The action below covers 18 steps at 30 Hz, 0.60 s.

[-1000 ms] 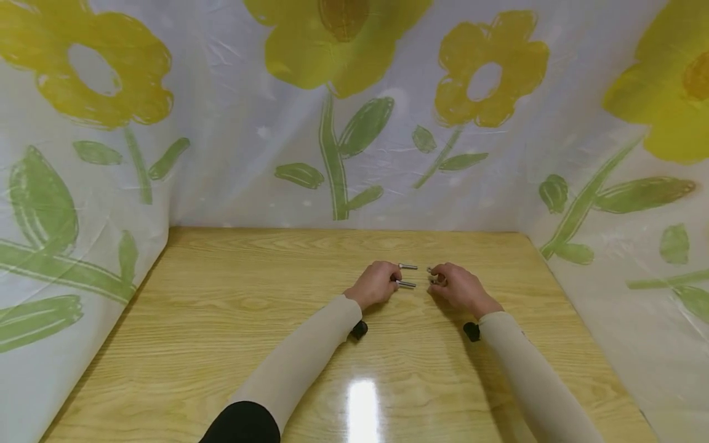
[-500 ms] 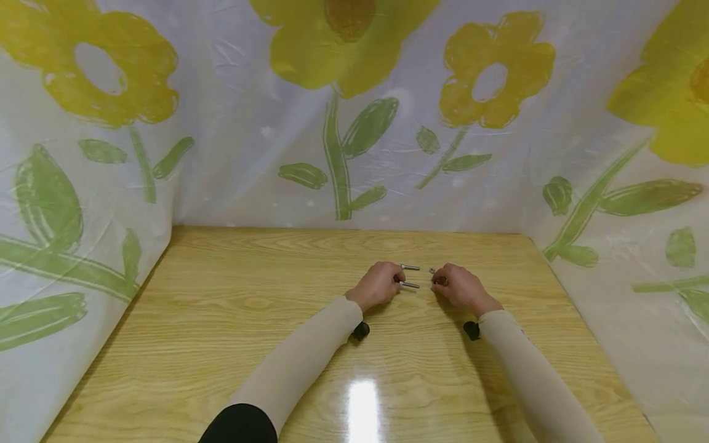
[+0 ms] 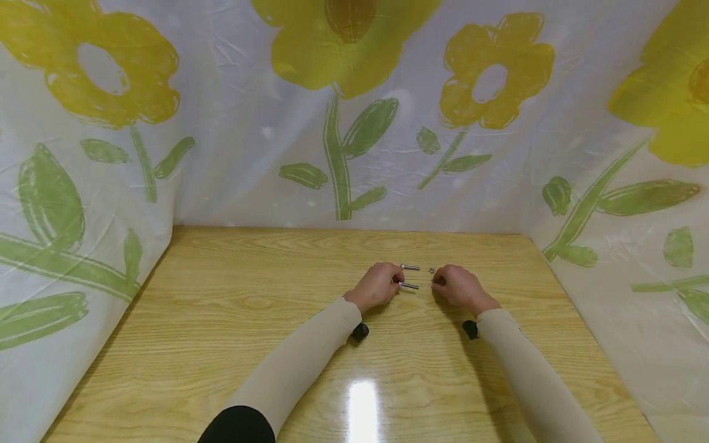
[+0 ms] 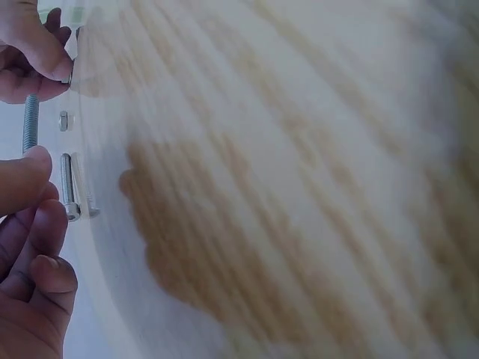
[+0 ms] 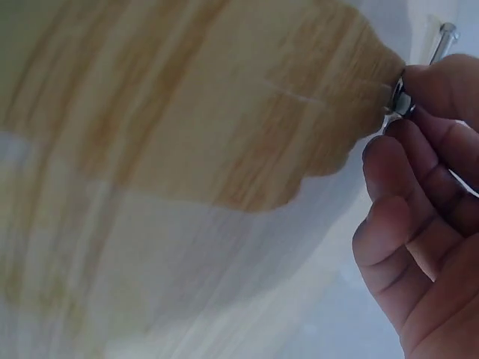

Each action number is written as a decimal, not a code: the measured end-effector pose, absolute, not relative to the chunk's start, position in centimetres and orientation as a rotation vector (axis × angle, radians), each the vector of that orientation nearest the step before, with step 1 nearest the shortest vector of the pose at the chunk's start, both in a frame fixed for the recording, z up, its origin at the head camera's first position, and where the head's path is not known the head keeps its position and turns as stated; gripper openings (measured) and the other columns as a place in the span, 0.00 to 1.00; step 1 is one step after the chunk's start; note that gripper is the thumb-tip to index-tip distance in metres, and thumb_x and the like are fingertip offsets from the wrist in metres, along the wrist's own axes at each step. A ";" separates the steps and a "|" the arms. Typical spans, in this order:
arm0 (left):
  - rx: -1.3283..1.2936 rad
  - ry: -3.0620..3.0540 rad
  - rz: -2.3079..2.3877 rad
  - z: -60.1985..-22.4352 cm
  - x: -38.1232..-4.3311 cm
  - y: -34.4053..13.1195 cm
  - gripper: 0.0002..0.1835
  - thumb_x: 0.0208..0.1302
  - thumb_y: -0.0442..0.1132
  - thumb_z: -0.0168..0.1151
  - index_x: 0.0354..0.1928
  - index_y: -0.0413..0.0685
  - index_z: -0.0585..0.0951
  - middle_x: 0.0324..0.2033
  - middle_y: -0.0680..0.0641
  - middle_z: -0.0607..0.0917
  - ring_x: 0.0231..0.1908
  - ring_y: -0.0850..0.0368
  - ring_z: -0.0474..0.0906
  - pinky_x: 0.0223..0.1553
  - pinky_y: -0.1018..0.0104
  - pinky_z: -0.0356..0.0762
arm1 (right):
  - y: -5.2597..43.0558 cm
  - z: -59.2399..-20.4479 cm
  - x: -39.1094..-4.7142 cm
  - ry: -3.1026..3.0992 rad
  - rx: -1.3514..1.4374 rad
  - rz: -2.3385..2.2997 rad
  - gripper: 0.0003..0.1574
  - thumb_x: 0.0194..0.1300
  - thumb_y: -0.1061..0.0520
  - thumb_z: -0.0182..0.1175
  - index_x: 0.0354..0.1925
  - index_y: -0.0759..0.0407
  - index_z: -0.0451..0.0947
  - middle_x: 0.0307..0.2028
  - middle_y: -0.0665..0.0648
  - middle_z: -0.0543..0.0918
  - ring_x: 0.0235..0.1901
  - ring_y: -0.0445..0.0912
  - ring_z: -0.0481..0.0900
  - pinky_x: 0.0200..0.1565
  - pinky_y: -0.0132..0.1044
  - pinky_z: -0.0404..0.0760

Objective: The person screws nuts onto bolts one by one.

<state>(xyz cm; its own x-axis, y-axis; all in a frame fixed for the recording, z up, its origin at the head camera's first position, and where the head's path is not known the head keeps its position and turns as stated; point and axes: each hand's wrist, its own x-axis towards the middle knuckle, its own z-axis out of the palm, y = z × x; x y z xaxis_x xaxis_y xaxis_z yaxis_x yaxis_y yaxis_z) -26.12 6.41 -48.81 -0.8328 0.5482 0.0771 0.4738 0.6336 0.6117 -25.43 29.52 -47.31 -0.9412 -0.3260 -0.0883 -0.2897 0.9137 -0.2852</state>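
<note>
In the head view my left hand (image 3: 376, 287) pinches a silver bolt (image 3: 410, 285) by its head end, its threaded shank pointing right. Behind it a second bolt (image 3: 410, 267) lies on the table, and a hex nut (image 3: 431, 270) sits off that bolt's tip. My right hand (image 3: 460, 286) is just right of the held bolt's tip, thumb and finger together. The right wrist view shows a shiny nut (image 5: 400, 100) pinched between them, partly hidden. Bolt and pinched nut are apart.
The wood-grain table (image 3: 266, 264) extends around both hands. A flower-printed sheet (image 3: 232, 154) hangs along the back and both sides. Dark wrist devices (image 3: 360, 332) sit below both wrists. A light reflection shows on the near tabletop.
My right thumb and finger have closed together on a nut, leaving the other nut fully visible on the table. The left hand keeps its bolt, nearly still; the head view has shifted slightly.
</note>
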 end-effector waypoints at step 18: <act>0.891 2.735 1.041 -48.5 -25.1 5.3 0.06 0.66 0.36 0.61 0.42 0.49 0.84 0.37 0.53 0.82 0.37 0.61 0.76 0.38 0.69 0.75 | 29.0 -47.1 -24.1 2.949 -0.476 -0.509 0.10 0.66 0.55 0.61 0.44 0.59 0.80 0.36 0.53 0.82 0.37 0.48 0.79 0.41 0.49 0.78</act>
